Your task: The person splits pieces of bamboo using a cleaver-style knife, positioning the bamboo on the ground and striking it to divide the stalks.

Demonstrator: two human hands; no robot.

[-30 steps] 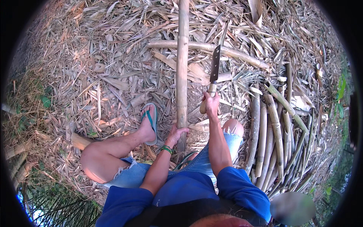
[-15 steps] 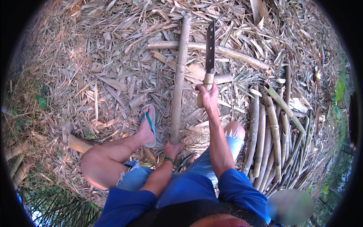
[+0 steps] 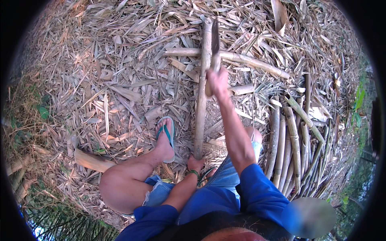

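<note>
My left hand [image 3: 195, 164] is closed around the near end of a long bamboo pole [image 3: 200, 108], which points straight away from me. The pole's far part lies across another bamboo pole [image 3: 249, 61] on the ground. My right hand [image 3: 218, 80] grips the wooden handle of a machete [image 3: 215, 38]. Its dark blade, a little blurred, points away from me and is just right of the pole's far end; whether it touches the pole I cannot tell. Both hands are closed.
Dry bamboo leaves [image 3: 132, 60] cover the ground. To my right lies a pile of cut bamboo poles [image 3: 295, 132]. A short bamboo piece [image 3: 243, 89] lies beyond my right knee, and a thicker bamboo piece [image 3: 93, 160] by my left knee. My sandalled left foot [image 3: 165, 138] stands left of the pole.
The machete and my right hand have moved away from me and slightly left, bringing the blade close to the pole's far end. My left hand still holds the near end.
</note>
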